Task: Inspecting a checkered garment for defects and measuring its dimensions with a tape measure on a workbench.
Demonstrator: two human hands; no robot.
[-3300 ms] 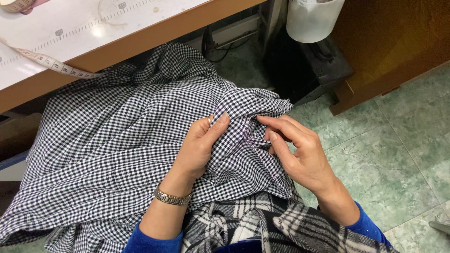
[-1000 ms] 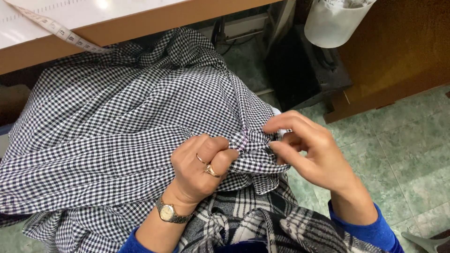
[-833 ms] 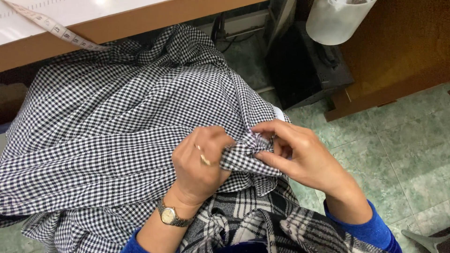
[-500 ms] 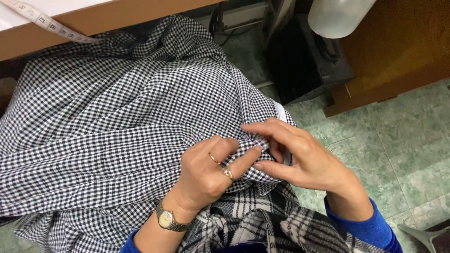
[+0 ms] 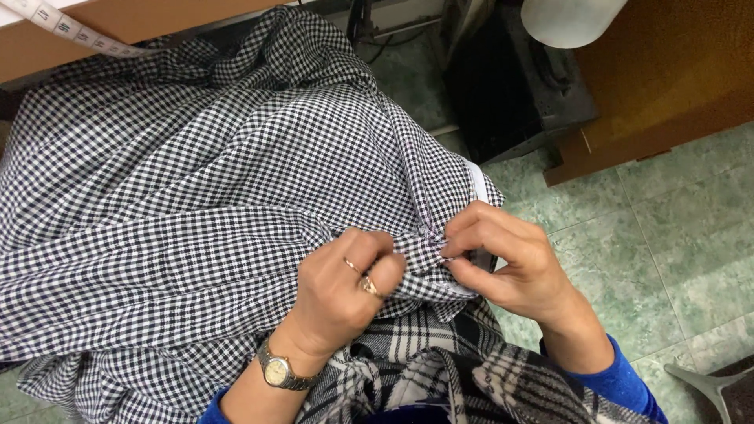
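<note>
Between left hand [image 5: 345, 286] and right hand [image 5: 506, 263], a bunched fold of checked cloth [image 5: 236, 180]. Both pinching it tight. Draped across the lap below the counter [image 5: 141, 17].

Layout: cloth over the lap, worktop behind, floor to the right.

The cloth [image 5: 196, 180] lies spread across the person's lap and reaches back to the worktop [image 5: 149, 16], which runs along the far left; a measuring tape [image 5: 63, 27] hangs over its front edge. The left hand [image 5: 345, 286] and right hand [image 5: 503, 259] meet at the cloth's near right edge, just beside one another, both on a gathered fold. A wristwatch [image 5: 281, 371] sits on the left wrist. Behind the hands, on the floor [image 5: 667, 235], stands a dark machine base [image 5: 518, 86], with a wooden cabinet [image 5: 667, 71] to its right and a bin [image 5: 569, 17] above them.
</note>
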